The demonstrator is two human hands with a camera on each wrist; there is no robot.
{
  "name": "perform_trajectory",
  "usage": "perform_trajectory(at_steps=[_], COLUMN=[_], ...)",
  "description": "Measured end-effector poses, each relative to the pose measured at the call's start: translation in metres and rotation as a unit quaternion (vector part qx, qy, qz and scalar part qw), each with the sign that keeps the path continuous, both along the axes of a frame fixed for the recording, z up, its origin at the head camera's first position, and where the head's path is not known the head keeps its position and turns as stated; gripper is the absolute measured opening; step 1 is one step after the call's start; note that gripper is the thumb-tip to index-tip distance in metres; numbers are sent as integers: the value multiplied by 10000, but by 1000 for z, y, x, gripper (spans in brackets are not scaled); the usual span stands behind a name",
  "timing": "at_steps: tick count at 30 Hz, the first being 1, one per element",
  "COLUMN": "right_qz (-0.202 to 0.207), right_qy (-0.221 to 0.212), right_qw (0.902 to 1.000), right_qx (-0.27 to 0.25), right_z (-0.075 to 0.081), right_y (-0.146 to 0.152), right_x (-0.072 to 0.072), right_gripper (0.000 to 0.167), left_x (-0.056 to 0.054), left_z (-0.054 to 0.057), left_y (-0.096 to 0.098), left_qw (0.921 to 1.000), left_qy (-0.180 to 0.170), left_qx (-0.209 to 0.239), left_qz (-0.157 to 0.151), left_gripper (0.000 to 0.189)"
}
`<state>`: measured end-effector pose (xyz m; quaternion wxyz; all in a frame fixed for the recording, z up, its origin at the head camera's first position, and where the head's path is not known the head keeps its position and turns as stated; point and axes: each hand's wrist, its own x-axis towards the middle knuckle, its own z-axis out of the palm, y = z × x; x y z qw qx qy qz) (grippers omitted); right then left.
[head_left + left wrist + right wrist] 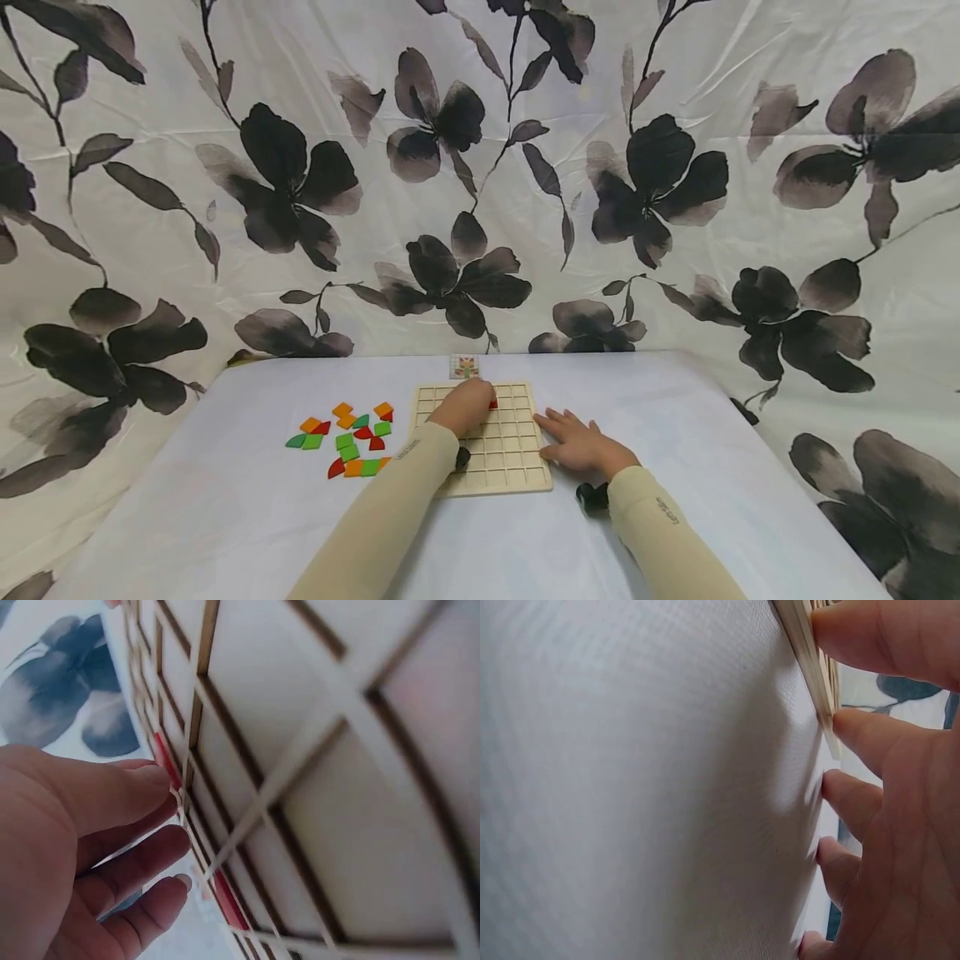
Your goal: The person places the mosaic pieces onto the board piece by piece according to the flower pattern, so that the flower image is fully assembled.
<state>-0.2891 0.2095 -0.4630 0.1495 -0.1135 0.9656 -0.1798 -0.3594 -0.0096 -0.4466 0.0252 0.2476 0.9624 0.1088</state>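
Observation:
My left hand [465,407] reaches over the upper part of a pale wooden grid board [517,458]. Its thumb and forefinger pinch at a small red piece [168,760] in one of the cells, while the other fingers are bent and spread. A second red piece [229,901] sits in another cell, concealed by the hand in the head view. To the board's right, my right hand [583,443] lies with spread fingers; its thumb and forefinger touch the board's side edge, and the remaining fingertips rest on the white table.
Left of the board lie several loose flat pieces: orange squares [342,409], green pieces [344,442] and red quarter-rounds [336,469]. A small card with a coloured pattern [464,367] lies beyond the board. A floral cloth [442,275] hangs behind the white table [225,500].

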Motion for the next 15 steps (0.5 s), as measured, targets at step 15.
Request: perform_trajectory(at_steps=[15], right_qz=[57], right_qy=[90], right_qw=[9999], right_qx=[55], right_z=[-2], right_y=[-1], right_x=[0], right_gripper=[65], left_x=[20], left_z=[21], left_y=[-107], left_qw=[9837], left_qy=[-17], left_qx=[-15], left_qz=[1796], left_gripper=[16])
